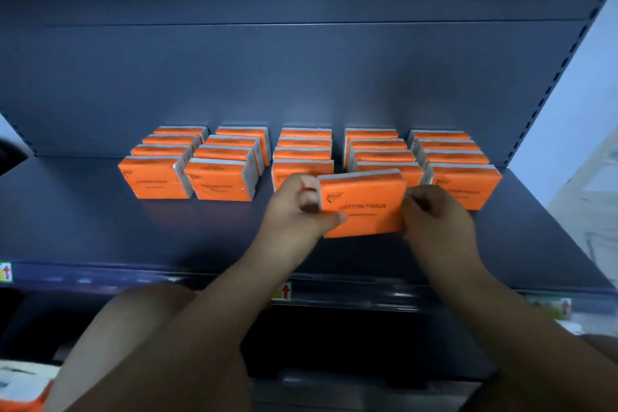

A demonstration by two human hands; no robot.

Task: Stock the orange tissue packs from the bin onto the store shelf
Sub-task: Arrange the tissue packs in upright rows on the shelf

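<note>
An orange tissue pack [364,202] is held upright just above the dark shelf [167,231], in front of the fourth row from the left. My left hand [297,211] grips its left edge, thumb across the front. My right hand [434,214] pinches its right edge. Behind it stand several rows of orange packs [302,147] running back toward the shelf's rear wall, the leftmost front pack [152,179] and the rightmost front pack [468,184] facing me. The bin is mostly out of view; orange and white packs [23,385] show at the bottom left corner.
The shelf's front rail [133,278] carries small price tags with red arrows [285,291]. A perforated upright [555,77] bounds the shelf on the right. A lower shelf [351,388] lies dark beneath my forearms. Bare shelf surface lies in front of the rows.
</note>
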